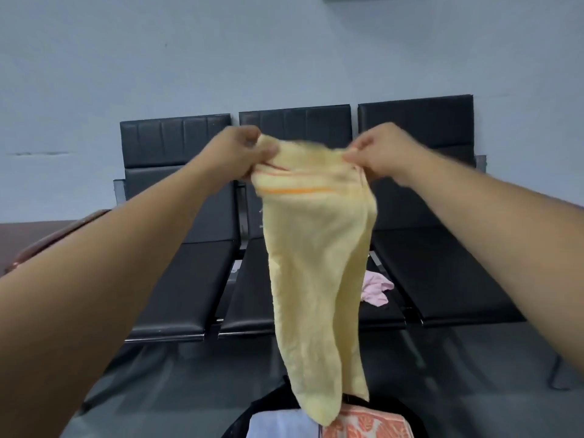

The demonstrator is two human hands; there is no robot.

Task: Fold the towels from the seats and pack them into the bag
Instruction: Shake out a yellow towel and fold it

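Three black seats [196, 279] are standing along a grey wall [284, 52], a crumpled pink towel [376, 287] lying on the middle one. The left hand [240, 156] and right hand [379, 153] are each pinching the top edge of a yellow towel [316, 263], orange-striped near the top, which is hanging over the black bag [271, 403].

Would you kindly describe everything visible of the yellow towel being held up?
The yellow towel is pale, soft, terry-looking cloth with an orange stripe across it near the top. It hangs lengthwise in the air, unfolded but bunched, before the black seats. The left hand and right hand each pinch its top edge, one at either end. Its lower end dangles over the folded towels in the dark bag; contact there is unclear.
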